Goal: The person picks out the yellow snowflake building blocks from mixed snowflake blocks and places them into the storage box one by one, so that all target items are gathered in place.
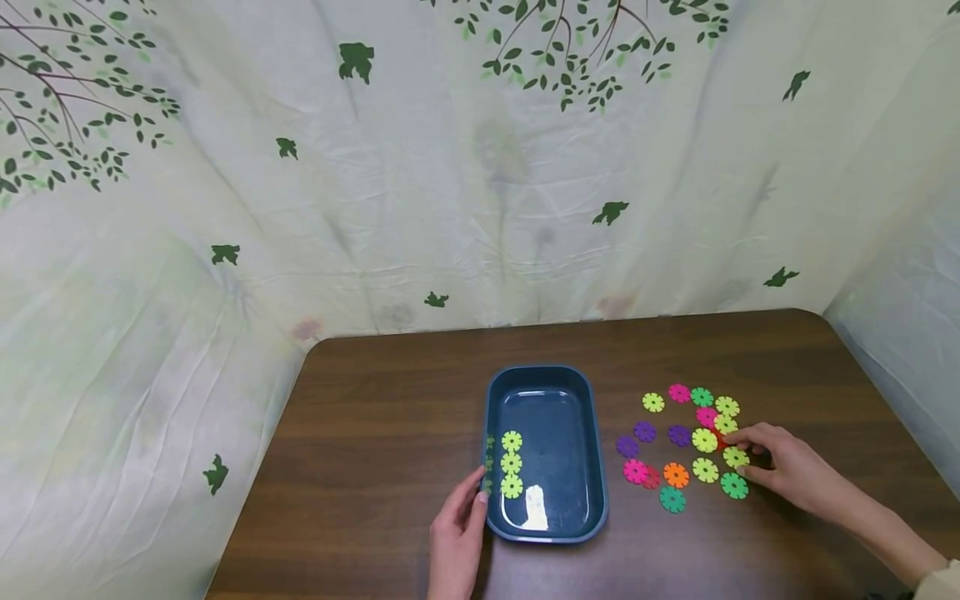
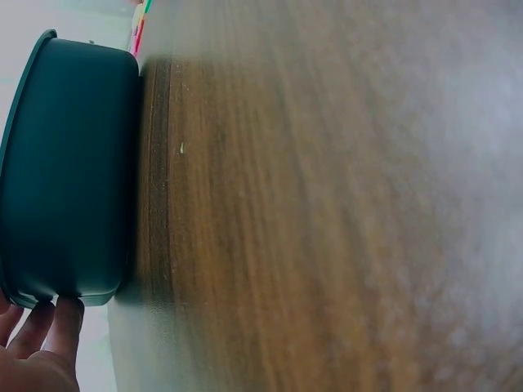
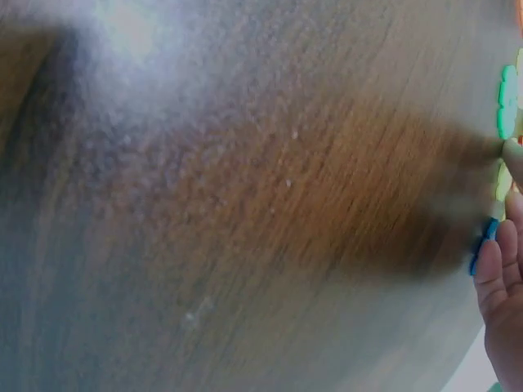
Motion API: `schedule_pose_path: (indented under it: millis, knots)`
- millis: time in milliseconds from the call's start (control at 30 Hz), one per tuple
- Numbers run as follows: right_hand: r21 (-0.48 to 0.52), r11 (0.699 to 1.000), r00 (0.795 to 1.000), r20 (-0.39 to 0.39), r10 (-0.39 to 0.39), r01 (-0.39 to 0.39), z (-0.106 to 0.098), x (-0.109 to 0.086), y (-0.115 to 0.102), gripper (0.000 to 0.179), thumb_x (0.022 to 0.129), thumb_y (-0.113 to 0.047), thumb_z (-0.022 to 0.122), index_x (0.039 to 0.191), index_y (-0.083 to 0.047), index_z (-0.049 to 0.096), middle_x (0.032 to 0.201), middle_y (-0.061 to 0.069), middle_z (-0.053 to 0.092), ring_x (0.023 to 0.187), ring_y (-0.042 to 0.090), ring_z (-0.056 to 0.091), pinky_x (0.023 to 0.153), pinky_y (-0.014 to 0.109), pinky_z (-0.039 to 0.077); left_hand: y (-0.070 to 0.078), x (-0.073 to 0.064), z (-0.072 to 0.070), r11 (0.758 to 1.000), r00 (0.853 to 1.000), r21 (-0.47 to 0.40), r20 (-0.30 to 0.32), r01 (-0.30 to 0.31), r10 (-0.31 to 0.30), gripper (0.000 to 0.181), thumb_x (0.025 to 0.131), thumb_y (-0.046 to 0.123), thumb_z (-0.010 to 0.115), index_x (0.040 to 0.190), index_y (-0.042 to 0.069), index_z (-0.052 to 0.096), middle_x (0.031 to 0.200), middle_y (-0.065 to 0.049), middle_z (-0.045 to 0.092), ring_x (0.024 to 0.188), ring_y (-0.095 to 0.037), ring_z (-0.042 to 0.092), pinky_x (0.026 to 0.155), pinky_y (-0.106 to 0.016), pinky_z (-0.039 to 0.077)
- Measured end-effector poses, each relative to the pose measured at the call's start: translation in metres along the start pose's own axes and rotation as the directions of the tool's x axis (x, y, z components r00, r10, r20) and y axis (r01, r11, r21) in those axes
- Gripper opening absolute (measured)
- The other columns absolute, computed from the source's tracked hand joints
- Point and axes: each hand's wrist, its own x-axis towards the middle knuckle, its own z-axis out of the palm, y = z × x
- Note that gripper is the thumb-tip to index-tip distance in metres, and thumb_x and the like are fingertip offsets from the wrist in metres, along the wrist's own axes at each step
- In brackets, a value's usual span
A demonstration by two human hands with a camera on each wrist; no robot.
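A deep blue tray stands on the table with three yellow-green flower-shaped discs in a column inside, along its left wall. My left hand holds the tray's left side, thumb by the rim; in the left wrist view its fingertips touch the outer wall. To the right of the tray, my right hand reaches over loose discs. Its thumb and index finger lie on either side of a yellow-green disc. In the right wrist view a blue disc shows beside the other fingers.
Loose flower discs in several colours lie right of the tray, among them purple, orange, pink and green ones. Some overlap. The brown wooden table ends at a patterned curtain behind.
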Motion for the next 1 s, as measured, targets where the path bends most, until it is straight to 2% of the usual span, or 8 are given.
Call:
schedule_pose_path:
  millis: [300,533,667,767,1000]
  knots:
    - [-0.027,0.999,1.000,0.005,0.018,-0.018,-0.0010,-0.0004,0.0004,0.037,0.075,-0.008,0.084,0.108,-0.013,0.068,0.106,-0.003,0.062,0.089,0.017,0.054,0.070,0.031,0.053,-0.0021,-0.0010,0.0001,1.000,1.000,-0.011,0.000,-0.019,0.019,0.033,0.096,0.009,0.063,0.127,0.021,0.066,0.130,-0.004,0.062,0.118,-0.023,0.059,0.100,-0.039,0.048]
    - [0.005,0.998,0.994,0.088,0.068,-0.069,-0.0042,0.0039,-0.0032,0.042,0.074,-0.009,0.085,0.111,-0.006,0.064,0.099,-0.002,0.061,0.086,0.017,0.051,0.068,0.028,0.051,-0.0038,-0.0019,-0.0013,0.998,0.998,-0.014,0.001,-0.055,0.055,0.033,0.096,0.008,0.062,0.128,0.018,0.066,0.129,-0.004,0.063,0.118,-0.024,0.060,0.099,-0.038,0.048]
    - [0.040,0.994,0.988,0.117,0.096,-0.101,-0.0057,0.0042,-0.0043,0.043,0.074,-0.012,0.085,0.110,-0.006,0.063,0.095,-0.003,0.057,0.084,0.014,0.049,0.066,0.026,0.049,-0.0041,-0.0024,-0.0015,0.996,0.997,-0.052,0.003,-0.072,0.072,0.033,0.096,0.007,0.063,0.127,0.016,0.066,0.129,-0.005,0.063,0.118,-0.023,0.060,0.099,-0.035,0.048]
    - [0.041,0.996,0.993,0.090,0.081,-0.085,-0.0051,0.0020,-0.0040,0.041,0.074,-0.012,0.085,0.109,-0.008,0.064,0.096,-0.004,0.057,0.083,0.011,0.049,0.066,0.025,0.050,-0.0037,-0.0028,-0.0016,0.993,0.996,-0.085,0.003,-0.086,0.086,0.033,0.096,0.006,0.063,0.127,0.015,0.066,0.129,-0.005,0.063,0.118,-0.022,0.059,0.100,-0.034,0.047]
    - [0.026,1.000,0.999,-0.038,-0.011,0.012,-0.0006,-0.0031,-0.0018,0.033,0.071,-0.008,0.087,0.097,-0.017,0.069,0.091,-0.010,0.054,0.078,0.004,0.047,0.060,0.022,0.047,-0.0019,-0.0041,-0.0021,0.991,0.996,-0.101,0.001,-0.085,0.086,0.032,0.096,0.009,0.063,0.127,0.017,0.067,0.129,-0.003,0.063,0.118,-0.020,0.059,0.100,-0.032,0.048]
